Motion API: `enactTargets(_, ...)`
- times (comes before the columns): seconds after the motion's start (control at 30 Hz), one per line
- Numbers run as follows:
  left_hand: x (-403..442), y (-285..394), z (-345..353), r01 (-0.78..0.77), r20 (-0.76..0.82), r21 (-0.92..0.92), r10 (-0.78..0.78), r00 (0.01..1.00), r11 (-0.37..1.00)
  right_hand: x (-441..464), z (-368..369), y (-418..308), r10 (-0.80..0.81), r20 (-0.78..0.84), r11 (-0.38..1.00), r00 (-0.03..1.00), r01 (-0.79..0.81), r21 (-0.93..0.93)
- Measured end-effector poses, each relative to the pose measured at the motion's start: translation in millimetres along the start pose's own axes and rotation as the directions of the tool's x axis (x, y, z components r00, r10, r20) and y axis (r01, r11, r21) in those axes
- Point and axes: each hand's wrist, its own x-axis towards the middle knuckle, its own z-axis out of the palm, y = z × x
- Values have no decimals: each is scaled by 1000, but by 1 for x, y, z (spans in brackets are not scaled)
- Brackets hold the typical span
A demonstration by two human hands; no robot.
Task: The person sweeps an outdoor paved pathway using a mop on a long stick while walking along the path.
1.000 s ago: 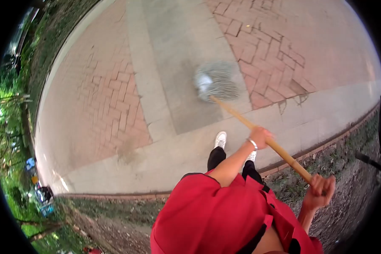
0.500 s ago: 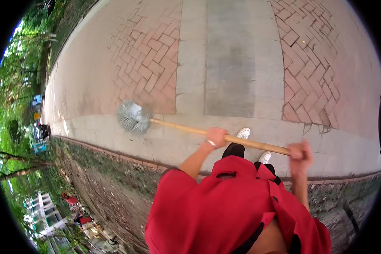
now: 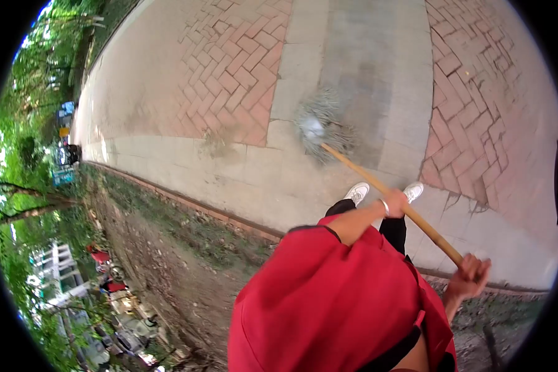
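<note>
A mop with grey strands and a whitish centre (image 3: 314, 128) rests on the pavement, where the grey strip meets the paler slabs. Its wooden handle (image 3: 425, 228) slants down to the right, toward my body. My left hand (image 3: 395, 203), with a white band at the wrist, is closed around the middle of the handle. Near the top end of the handle, my right hand (image 3: 470, 276) is wrapped round it. My white shoes (image 3: 356, 193) stand just behind the mop head, partly covered by my left arm and the handle.
Red herringbone bricks (image 3: 235, 62) lie on both sides of the grey strip (image 3: 369, 62). A low brick curb (image 3: 198, 208) borders a soil bed (image 3: 186, 266) with plants. Parked vehicles (image 3: 68, 155) and trees appear at the far left.
The mop head has swept to the right, from the brick edge to the grey strip, leaving a darker patch behind. Both hands moved right, the right one lower, still gripping the handle.
</note>
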Motion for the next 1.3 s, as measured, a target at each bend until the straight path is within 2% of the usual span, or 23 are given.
enactTargets(0.03, -2, -16, -10, 58, 67, 171, -71, 995, 983, 2, -16, 21, 50, -38, 994, 998, -54, -95)
enactTargets(0.07, -4, -59, 5, 74, 31, 245, -84, 996, 967, -2, -26, 58, 42, -151, 977, 988, -72, -200)
enactTargets(0.1, -11, -92, 1, 89, 12, 328, -99, 995, 940, -2, -35, 78, 276, -201, 932, 940, -313, -184)
enactTargets(0.13, -15, -90, -29, 246, 128, 381, -315, 941, 891, 2, -21, 84, 330, 61, 943, 942, -325, -72)
enactTargets(0.17, -26, -95, -50, 238, 141, 352, -303, 942, 905, 5, -6, 87, 242, 185, 970, 953, -243, -18)
enactTargets(0.2, -28, -103, -57, 190, 151, 396, -268, 952, 899, 9, -8, 86, 268, 175, 957, 947, -283, 65)
enactTargets(0.27, -11, -59, -87, 223, 211, 423, -335, 918, 878, 29, -22, 61, 255, 180, 953, 950, -279, 123)
enactTargets(0.37, 47, 20, -83, 65, 317, 441, -222, 922, 895, 55, -78, 9, 142, -16, 958, 990, -133, 255)
enactTargets(0.43, 90, 62, -39, -116, 345, 411, -37, 938, 904, 65, -125, -41, 39, -211, 958, 977, 24, 287)
enactTargets(0.47, 111, 92, -20, -227, 321, 338, 114, 940, 913, 66, -147, -72, -44, -322, 959, 946, 131, 252)
enactTargets(0.5, 126, 128, -6, -334, 287, 264, 257, 923, 905, 62, -166, -103, -144, -338, 941, 930, 235, 245)
enactTargets(0.53, 148, 178, 0, -362, 381, 201, 268, 885, 910, 55, -190, -135, -229, -375, 930, 898, 316, 188)
enactTargets(0.57, 164, 204, 22, -549, 368, 157, 467, 804, 821, 43, -213, -165, -341, -293, 912, 893, 390, 129)
enactTargets(0.63, 182, 275, 35, -684, 398, 110, 599, 695, 721, 12, -224, -214, -518, -275, 828, 810, 555, 74)
enactTargets(0.67, 190, 302, 44, -766, 388, 85, 687, 614, 637, -9, -227, -232, -557, -413, 806, 721, 589, -58)
enactTargets(0.7, 197, 327, 51, -784, 439, 69, 687, 579, 617, -30, -225, -246, -594, -530, 779, 605, 598, -191)
enactTargets(0.87, 240, 408, 81, -836, 517, -12, 719, 464, 548, -68, -189, -272, -657, -420, 739, 626, 647, -191)
enactTargets(0.97, 293, 410, 99, -867, 552, -27, 731, 402, 497, -23, -164, -237, -669, -466, 733, 579, 618, -284)
enactTargets(1.03, 342, 393, 116, -884, 579, 29, 713, 395, 466, 32, -151, -197, -714, -531, 697, 457, 543, -469)
enactTargets(1.17, 425, 322, 114, -848, 594, 84, 657, 465, 524, 142, -126, -135, -642, -595, 760, 483, 499, -415)
enactTargets(1.23, 439, 283, 72, -749, 479, 33, 648, 592, 661, 178, -106, -123, -587, -652, 797, 480, 485, -360)
enactTargets(1.27, 441, 262, 54, -742, 489, 30, 638, 595, 670, 189, -94, -124, -566, -638, 814, 522, 475, -334)
enactTargets(1.3, 439, 241, 36, -731, 345, -23, 692, 635, 682, 198, -82, -125, -546, -621, 830, 562, 463, -311)
